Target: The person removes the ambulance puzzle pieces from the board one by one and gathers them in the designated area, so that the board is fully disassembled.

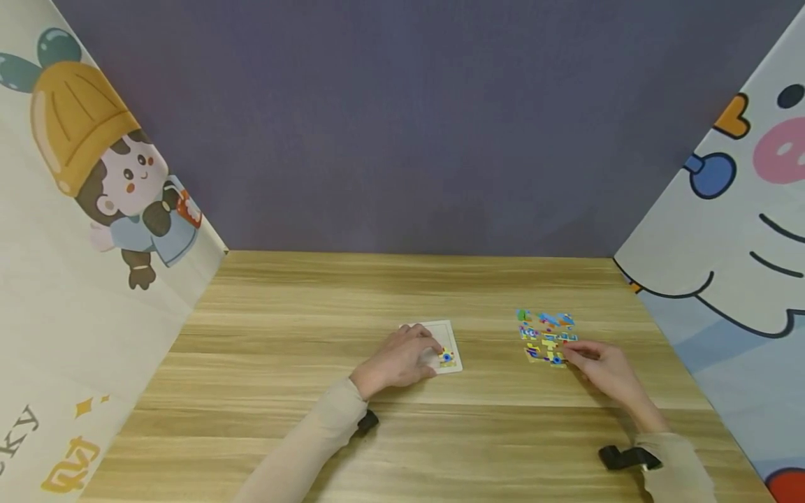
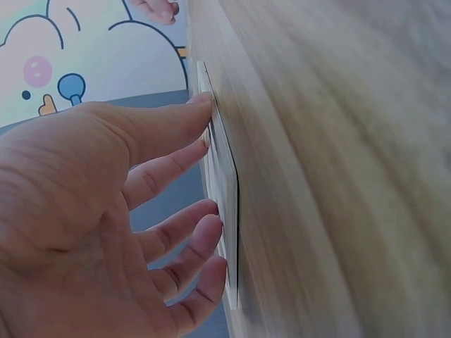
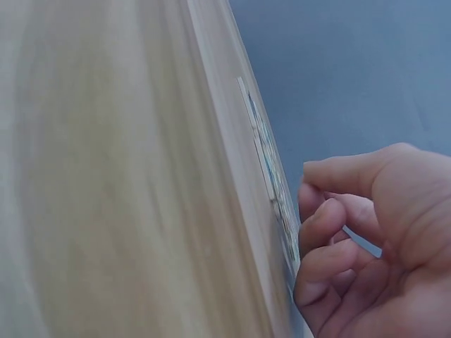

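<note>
A pale, square puzzle board [image 1: 450, 332] lies on the table with one colourful piece [image 1: 447, 358] in its near right corner. My left hand [image 1: 402, 355] rests over the board's left part. In the left wrist view its lightly bent, spread fingertips [image 2: 208, 231] touch the board [image 2: 227, 184]. My right hand [image 1: 600, 367] is at the right side of a group of colourful puzzle pieces [image 1: 548, 338]. Thumb and forefinger come together in the right wrist view, close to the pieces [image 3: 266, 158]; whether a piece is between them cannot be made out.
The wooden table [image 1: 302, 314] meets a dark upright panel [image 1: 402, 140] at the back. Side panels with cartoon prints stand left [image 1: 38, 279] and right [image 1: 679, 230]. Bare wood lies between the board and the piece group.
</note>
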`<state>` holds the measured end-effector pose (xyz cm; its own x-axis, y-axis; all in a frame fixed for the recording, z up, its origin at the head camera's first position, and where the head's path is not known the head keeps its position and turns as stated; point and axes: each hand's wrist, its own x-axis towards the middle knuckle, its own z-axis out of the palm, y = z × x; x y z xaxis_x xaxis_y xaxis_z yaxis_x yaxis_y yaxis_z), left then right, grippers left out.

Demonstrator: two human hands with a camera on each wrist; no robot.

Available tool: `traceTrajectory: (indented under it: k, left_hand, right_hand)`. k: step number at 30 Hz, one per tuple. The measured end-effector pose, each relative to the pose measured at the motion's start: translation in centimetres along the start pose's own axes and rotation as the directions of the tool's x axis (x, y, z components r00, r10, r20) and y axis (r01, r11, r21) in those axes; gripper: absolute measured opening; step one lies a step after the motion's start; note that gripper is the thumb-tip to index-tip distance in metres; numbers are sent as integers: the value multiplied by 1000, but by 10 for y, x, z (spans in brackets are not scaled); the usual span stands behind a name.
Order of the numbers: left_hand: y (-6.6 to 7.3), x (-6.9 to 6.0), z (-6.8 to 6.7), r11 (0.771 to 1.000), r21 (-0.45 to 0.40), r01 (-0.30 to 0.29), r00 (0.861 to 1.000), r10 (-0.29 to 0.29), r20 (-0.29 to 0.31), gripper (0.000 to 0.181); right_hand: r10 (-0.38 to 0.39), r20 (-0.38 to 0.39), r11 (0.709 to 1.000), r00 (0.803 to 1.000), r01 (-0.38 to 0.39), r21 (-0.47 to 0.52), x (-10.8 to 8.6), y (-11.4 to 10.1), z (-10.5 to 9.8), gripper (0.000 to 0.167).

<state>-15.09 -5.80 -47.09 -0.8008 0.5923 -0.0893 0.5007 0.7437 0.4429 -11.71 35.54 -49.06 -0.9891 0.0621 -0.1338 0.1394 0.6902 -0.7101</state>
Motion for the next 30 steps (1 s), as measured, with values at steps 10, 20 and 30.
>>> traceTrajectory:
  k: [10,20,30]
  left_hand:
    - [0,1,-1,1000,-25,7,1000,-7,4,39]
    - [0,3,0,1000,-7,-3,1000,3,-2,40]
    - [-1,3,0,1000,-13,-5,1000,5,2,40]
  right_hand:
    - [-88,-6,996,996,88,-21,4,-15,13,41]
    - [-182,-28,980,983,179,-92,11,-34,33,26]
    - [-218,22,974,976,219,-56,18,-55,54,22]
